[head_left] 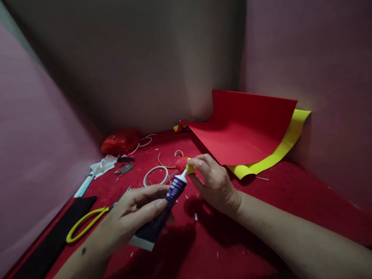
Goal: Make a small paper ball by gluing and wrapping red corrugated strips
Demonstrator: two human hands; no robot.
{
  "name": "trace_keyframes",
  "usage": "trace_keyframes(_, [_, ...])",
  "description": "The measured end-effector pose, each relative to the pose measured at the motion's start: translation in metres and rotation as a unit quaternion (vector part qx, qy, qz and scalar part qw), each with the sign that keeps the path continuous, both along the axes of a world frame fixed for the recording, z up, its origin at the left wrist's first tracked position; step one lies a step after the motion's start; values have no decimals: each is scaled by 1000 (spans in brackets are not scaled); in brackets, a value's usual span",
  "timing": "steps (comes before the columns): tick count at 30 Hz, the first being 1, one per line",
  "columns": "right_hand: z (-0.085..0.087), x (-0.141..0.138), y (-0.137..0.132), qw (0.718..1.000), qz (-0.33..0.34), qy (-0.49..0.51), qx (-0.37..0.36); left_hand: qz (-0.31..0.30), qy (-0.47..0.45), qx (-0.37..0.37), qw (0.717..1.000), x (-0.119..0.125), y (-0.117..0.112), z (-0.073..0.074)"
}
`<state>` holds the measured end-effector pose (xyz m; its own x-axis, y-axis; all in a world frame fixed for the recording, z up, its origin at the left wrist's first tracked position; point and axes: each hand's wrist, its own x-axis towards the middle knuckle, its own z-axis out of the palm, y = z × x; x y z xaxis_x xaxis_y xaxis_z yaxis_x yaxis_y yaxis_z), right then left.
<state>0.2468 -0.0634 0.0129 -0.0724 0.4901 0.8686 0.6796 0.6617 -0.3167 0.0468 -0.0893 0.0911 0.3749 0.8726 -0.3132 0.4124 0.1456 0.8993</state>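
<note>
My left hand (130, 217) is closed round a purple glue tube (165, 205), its white nozzle pointing up and right. The nozzle tip touches a small rolled piece of red and yellow corrugated paper (183, 165). My right hand (212, 182) pinches that roll between thumb and fingers, just above the red cloth surface (261, 201). A thin pink stick runs from under the roll towards the lower left.
Curled red (244, 128) and yellow (279, 151) corrugated sheets lean in the right corner. Yellow-handled scissors (87, 223) and a black strip (55, 236) lie at left. A white ring (155, 174), a blade (124, 168), tissue (101, 164), a red bag (119, 141) and paper scraps sit behind.
</note>
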Motion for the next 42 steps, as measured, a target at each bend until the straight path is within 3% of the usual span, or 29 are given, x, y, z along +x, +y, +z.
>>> trace_keyframes(11, [1,1,1,1000,-2,2,21,-9,-12,-21,1000,0,0,2])
trace_keyframes(20, [-2,2,-1,998,50,37,-22,-20,-27,-27,999,-3,1,0])
trace_keyframes(26, [-7,-2,0,976,122,155,-93,54,-98,33,993,-3,3,-1])
trace_keyframes(31, [-6,-7,-2,909,259,259,-199,68,-134,38,988,-5,11,-6])
trace_keyframes(36, [-3,-9,-1,833,330,358,-262,50,-125,42,990,-8,13,-7])
trace_keyframes(39, [-1,-6,2,759,363,433,-324,61,-139,51,987,-8,10,-6])
trace_keyframes(42, [3,1,5,660,401,503,-388,84,-147,58,984,-7,10,-5])
